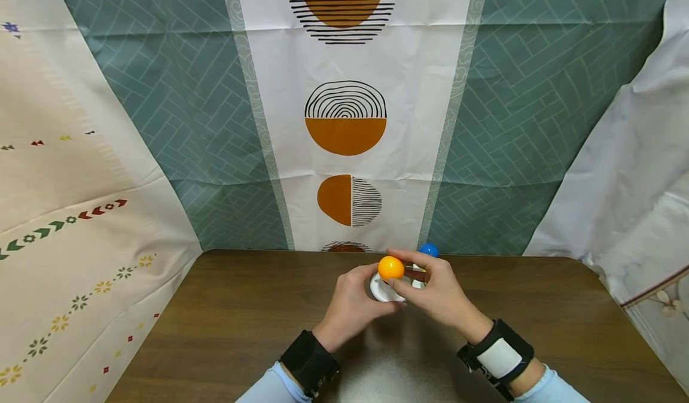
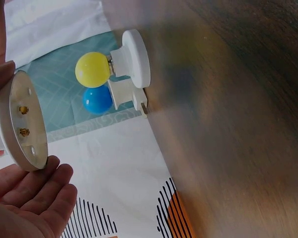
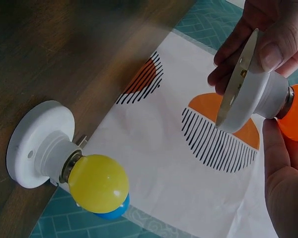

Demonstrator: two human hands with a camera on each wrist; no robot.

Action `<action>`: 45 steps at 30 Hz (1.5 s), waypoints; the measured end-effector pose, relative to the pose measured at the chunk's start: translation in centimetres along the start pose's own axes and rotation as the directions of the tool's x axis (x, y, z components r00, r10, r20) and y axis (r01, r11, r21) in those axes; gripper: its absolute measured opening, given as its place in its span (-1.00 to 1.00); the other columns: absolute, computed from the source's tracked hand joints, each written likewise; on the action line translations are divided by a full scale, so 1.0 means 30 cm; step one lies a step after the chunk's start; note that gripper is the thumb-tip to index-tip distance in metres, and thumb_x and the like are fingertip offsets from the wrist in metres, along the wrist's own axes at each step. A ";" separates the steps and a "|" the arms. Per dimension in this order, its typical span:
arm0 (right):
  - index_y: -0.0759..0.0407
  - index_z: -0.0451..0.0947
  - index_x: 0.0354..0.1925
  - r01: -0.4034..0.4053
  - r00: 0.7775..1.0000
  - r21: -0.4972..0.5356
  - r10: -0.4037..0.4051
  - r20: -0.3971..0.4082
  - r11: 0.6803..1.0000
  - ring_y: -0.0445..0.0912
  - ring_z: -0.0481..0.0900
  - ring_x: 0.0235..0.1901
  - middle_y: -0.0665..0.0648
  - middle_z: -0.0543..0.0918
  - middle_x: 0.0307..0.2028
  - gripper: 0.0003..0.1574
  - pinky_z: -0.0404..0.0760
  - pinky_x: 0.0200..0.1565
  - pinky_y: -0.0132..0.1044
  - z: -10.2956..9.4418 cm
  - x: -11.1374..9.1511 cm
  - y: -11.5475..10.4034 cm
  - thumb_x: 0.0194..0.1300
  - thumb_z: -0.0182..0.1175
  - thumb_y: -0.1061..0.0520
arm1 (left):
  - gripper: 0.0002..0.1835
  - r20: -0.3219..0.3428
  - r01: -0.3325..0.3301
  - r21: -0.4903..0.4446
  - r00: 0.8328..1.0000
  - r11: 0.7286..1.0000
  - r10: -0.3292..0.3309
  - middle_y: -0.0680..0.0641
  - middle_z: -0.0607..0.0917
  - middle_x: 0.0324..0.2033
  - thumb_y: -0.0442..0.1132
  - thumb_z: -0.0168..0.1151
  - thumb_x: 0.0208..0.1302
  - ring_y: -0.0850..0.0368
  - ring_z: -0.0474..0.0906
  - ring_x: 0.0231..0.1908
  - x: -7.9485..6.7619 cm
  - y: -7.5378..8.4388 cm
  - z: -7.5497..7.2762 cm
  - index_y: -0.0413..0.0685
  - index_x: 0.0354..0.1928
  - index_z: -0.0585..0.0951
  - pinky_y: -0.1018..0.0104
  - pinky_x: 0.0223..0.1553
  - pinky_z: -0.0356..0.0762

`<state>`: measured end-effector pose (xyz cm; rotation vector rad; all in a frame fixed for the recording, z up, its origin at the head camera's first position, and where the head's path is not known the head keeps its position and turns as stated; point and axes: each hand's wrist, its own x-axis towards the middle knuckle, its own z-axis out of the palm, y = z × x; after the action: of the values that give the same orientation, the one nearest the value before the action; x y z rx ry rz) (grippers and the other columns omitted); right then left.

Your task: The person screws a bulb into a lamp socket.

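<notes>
My left hand [image 1: 352, 298] grips a white round lamp holder [image 1: 381, 290] by its rim, lifted above the table. An orange light bulb [image 1: 390, 268] sits in the holder's socket, its metal collar showing in the right wrist view. Thumb and fingers of my right hand [image 1: 438, 289] pinch that bulb. The holder is tilted, and two brass screws [image 2: 24, 132] show on its hollow underside in the left wrist view. Beyond my right hand a yellow bulb [image 3: 99, 183] in a second white round holder [image 3: 49, 119] stands on the table.
Behind the yellow bulb is a blue bulb [image 2: 98, 100] in another white holder [image 2: 121, 94], partly hidden by my right hand in the head view. The brown wooden table [image 1: 242, 307] ends against a hanging patterned cloth [image 1: 344, 164]. Pale cloths hang at both sides.
</notes>
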<state>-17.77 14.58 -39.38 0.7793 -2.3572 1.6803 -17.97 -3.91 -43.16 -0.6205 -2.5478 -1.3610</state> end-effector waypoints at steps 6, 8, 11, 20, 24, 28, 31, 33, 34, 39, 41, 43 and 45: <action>0.02 0.54 0.07 0.003 1.000 0.006 -0.003 -0.009 1.000 -0.09 0.57 -0.02 0.04 0.63 0.02 -0.46 0.60 -0.03 -0.24 0.002 0.004 0.000 0.07 0.37 0.15 | -0.33 -0.010 -0.011 -0.011 1.000 1.000 0.011 0.20 0.63 -0.11 0.10 0.51 -0.20 0.30 0.54 -0.18 0.000 -0.003 0.000 0.23 0.08 0.54 0.33 -0.13 0.57; -0.03 0.55 0.06 0.005 1.000 0.006 -0.005 -0.020 1.000 -0.12 0.58 -0.02 0.00 0.64 0.01 -0.47 0.60 -0.04 -0.27 0.002 0.004 0.001 0.06 0.38 0.10 | -0.33 -0.010 -0.011 -0.011 1.000 1.000 0.011 0.20 0.63 -0.11 0.11 0.50 -0.19 0.30 0.54 -0.18 0.000 -0.003 0.000 0.24 0.08 0.54 0.29 -0.13 0.58; -0.07 0.56 0.04 0.008 0.999 0.005 -0.007 -0.039 1.000 -0.15 0.59 -0.04 -0.03 0.65 -0.01 -0.47 0.61 -0.06 -0.29 0.003 0.002 0.002 0.04 0.39 0.03 | -0.33 -0.007 -0.005 -0.016 1.000 1.000 0.005 0.20 0.63 -0.10 0.12 0.49 -0.19 0.29 0.54 -0.18 0.001 -0.004 0.000 0.24 0.08 0.53 0.26 -0.13 0.58; 0.05 0.59 0.01 -0.019 0.997 0.006 0.020 -0.076 1.000 -0.17 0.61 -0.07 -0.02 0.66 -0.05 -0.45 0.62 -0.10 -0.33 0.000 -0.004 -0.007 -0.01 0.43 0.01 | -0.31 -0.006 -0.008 -0.012 1.000 1.000 0.008 0.21 0.63 -0.09 0.13 0.49 -0.19 0.31 0.54 -0.16 -0.001 -0.006 0.003 0.23 0.09 0.53 0.41 -0.13 0.53; 0.03 0.59 0.00 -0.024 0.997 0.005 0.025 -0.078 1.000 -0.18 0.61 -0.08 -0.04 0.66 -0.06 -0.43 0.62 -0.11 -0.34 0.002 -0.005 0.004 -0.04 0.44 -0.03 | -0.31 -0.004 -0.003 -0.011 1.000 1.000 0.003 0.21 0.63 -0.09 0.13 0.49 -0.19 0.31 0.54 -0.16 -0.002 -0.007 0.002 0.22 0.10 0.53 0.40 -0.14 0.54; -0.08 0.57 0.02 -0.036 0.998 0.006 0.037 -0.055 0.999 -0.19 0.59 -0.05 -0.06 0.64 -0.03 -0.41 0.61 -0.09 -0.32 -0.002 -0.002 -0.001 -0.04 0.44 -0.06 | -0.31 0.000 0.006 -0.014 1.000 1.000 -0.006 0.20 0.63 -0.09 0.13 0.50 -0.20 0.30 0.54 -0.16 -0.003 -0.008 0.002 0.22 0.09 0.53 0.29 -0.12 0.58; -0.14 0.53 0.07 -0.035 0.999 -0.020 0.034 -0.037 0.999 -0.21 0.55 -0.01 -0.10 0.61 0.02 -0.37 0.62 -0.07 -0.27 -0.009 0.001 -0.003 -0.03 0.43 -0.08 | -0.30 0.006 0.018 -0.013 1.000 1.000 -0.018 0.21 0.62 -0.08 0.15 0.50 -0.21 0.29 0.53 -0.14 -0.002 -0.009 0.002 0.24 0.09 0.53 0.20 -0.08 0.58; -0.15 0.49 0.11 -0.025 0.999 -0.044 0.024 -0.023 0.999 -0.22 0.53 0.04 -0.12 0.59 0.06 -0.33 0.61 -0.04 -0.26 -0.015 0.004 -0.005 -0.01 0.42 -0.09 | -0.30 0.008 0.027 -0.008 1.000 1.000 -0.027 0.21 0.62 -0.08 0.16 0.49 -0.22 0.29 0.53 -0.13 -0.002 -0.009 0.002 0.25 0.09 0.53 0.19 -0.07 0.57; -0.15 0.48 0.13 -0.020 1.000 -0.055 0.020 -0.013 0.998 -0.22 0.52 0.06 -0.12 0.57 0.08 -0.32 0.60 -0.03 -0.25 -0.017 0.006 -0.004 0.00 0.41 -0.09 | -0.30 0.009 0.030 -0.005 0.999 1.000 -0.030 0.22 0.62 -0.07 0.17 0.49 -0.22 0.29 0.52 -0.13 -0.002 -0.009 0.002 0.26 0.08 0.53 0.19 -0.06 0.57; -0.14 0.41 0.20 -0.012 0.998 -0.065 0.015 0.053 0.998 -0.18 0.47 0.14 -0.09 0.52 0.16 -0.30 0.56 0.04 -0.20 -0.026 0.011 -0.010 0.08 0.36 -0.04 | -0.29 0.009 0.035 0.005 0.999 0.999 -0.035 0.21 0.62 -0.07 0.17 0.50 -0.23 0.28 0.52 -0.12 -0.002 -0.007 0.001 0.25 0.08 0.53 0.19 -0.04 0.56; -0.12 0.42 0.20 -0.015 0.998 -0.053 0.018 0.068 0.999 -0.15 0.49 0.12 -0.08 0.53 0.15 -0.32 0.56 0.05 -0.18 -0.025 0.010 -0.012 0.09 0.36 0.00 | -0.29 0.008 0.031 0.010 0.999 0.999 -0.031 0.21 0.62 -0.07 0.16 0.50 -0.23 0.28 0.52 -0.12 -0.002 -0.006 0.001 0.23 0.09 0.53 0.19 -0.04 0.56; -0.11 0.46 0.17 -0.015 0.997 -0.036 0.017 0.072 0.999 -0.14 0.52 0.08 -0.06 0.55 0.12 -0.36 0.57 0.04 -0.18 -0.023 0.009 -0.012 0.09 0.36 0.04 | -0.29 0.007 0.026 0.013 1.000 1.000 -0.026 0.20 0.62 -0.07 0.15 0.50 -0.22 0.28 0.53 -0.13 -0.002 -0.006 0.001 0.22 0.09 0.54 0.20 -0.05 0.56; -0.11 0.49 0.13 -0.011 0.998 -0.019 0.013 0.069 1.000 -0.12 0.55 0.02 -0.04 0.59 0.08 -0.40 0.58 0.02 -0.23 -0.021 0.008 -0.010 0.09 0.36 0.08 | -0.29 0.007 0.021 0.011 1.000 1.000 -0.021 0.19 0.62 -0.07 0.14 0.50 -0.22 0.28 0.53 -0.13 -0.002 -0.006 0.001 0.22 0.09 0.54 0.20 -0.06 0.57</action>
<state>-17.94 15.00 -38.80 0.8344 -2.4243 1.6592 -17.98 -3.99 -43.32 -0.5991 -2.5725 -1.3536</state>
